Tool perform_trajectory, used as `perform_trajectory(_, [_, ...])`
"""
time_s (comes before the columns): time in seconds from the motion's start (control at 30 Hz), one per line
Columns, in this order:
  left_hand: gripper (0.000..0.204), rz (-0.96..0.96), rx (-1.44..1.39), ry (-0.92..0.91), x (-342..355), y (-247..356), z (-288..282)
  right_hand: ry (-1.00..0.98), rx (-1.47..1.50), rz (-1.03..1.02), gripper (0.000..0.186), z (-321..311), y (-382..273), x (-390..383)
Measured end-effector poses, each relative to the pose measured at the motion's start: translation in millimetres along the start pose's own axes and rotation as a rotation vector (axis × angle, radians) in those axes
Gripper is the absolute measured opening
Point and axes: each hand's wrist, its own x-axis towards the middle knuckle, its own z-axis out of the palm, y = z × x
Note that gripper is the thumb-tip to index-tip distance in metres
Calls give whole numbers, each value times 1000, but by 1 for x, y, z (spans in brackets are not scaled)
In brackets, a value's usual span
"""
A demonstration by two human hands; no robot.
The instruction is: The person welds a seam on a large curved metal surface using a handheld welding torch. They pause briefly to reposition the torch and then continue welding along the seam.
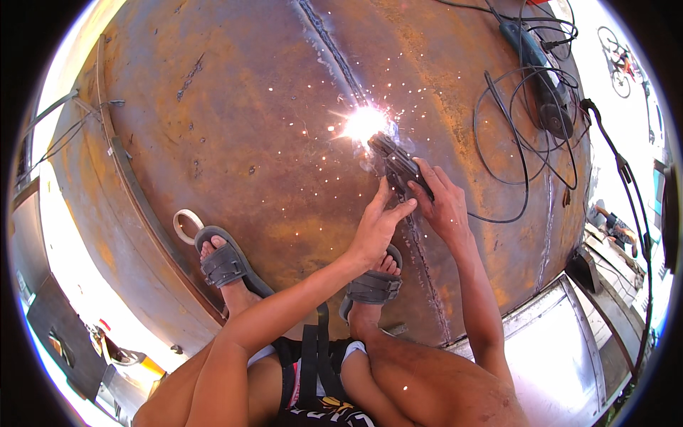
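My right hand [442, 203] is closed round a black welding electrode holder [402, 162], whose jaws point up and left. Close against its lower side is my left hand [375, 231], with index finger and thumb bent at the holder; the exact contact is partly hidden. At the tip burns a bright white arc [366, 124], throwing sparks and hiding the electrode and the spot beneath. It sits on a long weld seam [329, 44] across a rusty curved steel surface [270, 164]. Below my hands, the seam [428, 285] continues toward my legs.
A blue-green angle grinder [537, 78] lies at the upper right amid loops of black cable [526, 153]. A tape roll [186, 226] rests beside my left sandal [228, 263]. A metal strip [128, 178] runs along the left. My right sandal [373, 287] is near the seam.
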Motion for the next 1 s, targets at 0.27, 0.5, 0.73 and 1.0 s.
perform_trajectory(0.27, [80, 20, 34, -1, 0, 0, -1, -35, -8, 22, 47, -1, -3, 1])
perform_trajectory(0.5, [95, 49, -16, -2, -5, -11, 1, 10, 25, 8, 49, -4, -3, -6])
perform_trajectory(0.73, [99, 172, 56, -34, -17, -25, 7, 110, 49, -14, 50, -12, -9, -15])
perform_trajectory(1.0, [100, 47, 46, -46, -31, -20, 13, 136, 117, 6, 46, -18, -11, -29])
